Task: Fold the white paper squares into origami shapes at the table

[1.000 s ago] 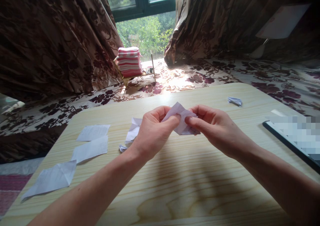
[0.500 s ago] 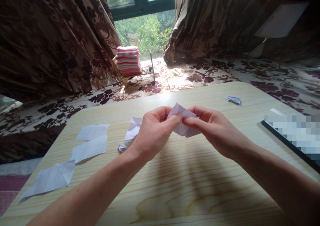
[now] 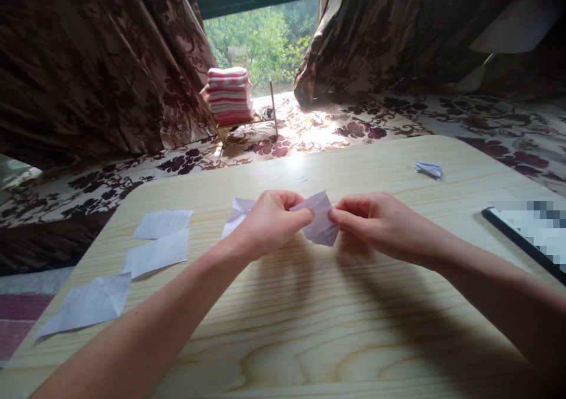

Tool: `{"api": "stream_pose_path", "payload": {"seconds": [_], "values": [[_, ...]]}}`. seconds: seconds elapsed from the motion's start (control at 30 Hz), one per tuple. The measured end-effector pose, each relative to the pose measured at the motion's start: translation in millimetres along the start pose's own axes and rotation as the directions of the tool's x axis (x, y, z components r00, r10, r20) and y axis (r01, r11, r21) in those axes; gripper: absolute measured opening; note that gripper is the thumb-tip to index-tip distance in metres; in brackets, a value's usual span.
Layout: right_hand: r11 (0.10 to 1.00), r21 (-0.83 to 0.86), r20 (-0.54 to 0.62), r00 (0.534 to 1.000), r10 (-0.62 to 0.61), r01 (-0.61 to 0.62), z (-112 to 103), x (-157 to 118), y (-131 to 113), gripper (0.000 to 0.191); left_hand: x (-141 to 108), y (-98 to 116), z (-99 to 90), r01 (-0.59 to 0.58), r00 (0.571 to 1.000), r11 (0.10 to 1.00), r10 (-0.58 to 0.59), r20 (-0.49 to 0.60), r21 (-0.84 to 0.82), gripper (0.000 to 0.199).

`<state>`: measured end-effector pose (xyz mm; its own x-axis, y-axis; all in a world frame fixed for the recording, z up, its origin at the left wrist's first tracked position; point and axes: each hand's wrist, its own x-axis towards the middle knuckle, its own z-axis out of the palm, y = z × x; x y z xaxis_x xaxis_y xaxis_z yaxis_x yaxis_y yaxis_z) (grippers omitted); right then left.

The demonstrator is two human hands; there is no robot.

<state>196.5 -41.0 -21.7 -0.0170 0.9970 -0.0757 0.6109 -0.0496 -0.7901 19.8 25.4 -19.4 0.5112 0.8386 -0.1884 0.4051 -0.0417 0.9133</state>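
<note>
A small folded piece of white paper (image 3: 321,219) is held between my two hands above the table. My left hand (image 3: 276,219) pinches it from the left, thumb on top. At its right edge, the thumb and fingertips of my right hand (image 3: 369,216) are closed on it. Behind my left wrist lies a creased piece of paper (image 3: 236,213), partly hidden by the forearm. A small folded paper bundle (image 3: 428,169) rests at the far right of the table.
Three paper sheets (image 3: 157,254) lie along the left of the wooden table (image 3: 283,340). A dark-edged device (image 3: 526,240), its surface blurred out, is at the right. Beyond the table stand striped folded cloths (image 3: 229,95) on a small rack and a lamp (image 3: 508,27).
The paper has turned in my hands, and my right hand's grip has moved out to its right edge. The view has shifted slightly, uncovering tiny scraps behind the hands.
</note>
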Motion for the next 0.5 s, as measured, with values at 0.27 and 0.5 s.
{"api": "stream_pose_path", "payload": {"seconds": [0.27,0.5], "values": [[0.83,-0.46,-0.177,0.884,-0.433,0.315,-0.6,-11.0,18.5,0.019,-23.3,3.3,1.2,-0.332,0.79,0.712,0.568,-0.229,0.619,0.019],[0.928,-0.37,0.017,0.999,-0.042,0.046,-17.0,40.0,10.1,0.037,-47.4,-15.3,29.5,-0.504,0.761,0.442,0.634,0.14,0.742,0.032]]}}
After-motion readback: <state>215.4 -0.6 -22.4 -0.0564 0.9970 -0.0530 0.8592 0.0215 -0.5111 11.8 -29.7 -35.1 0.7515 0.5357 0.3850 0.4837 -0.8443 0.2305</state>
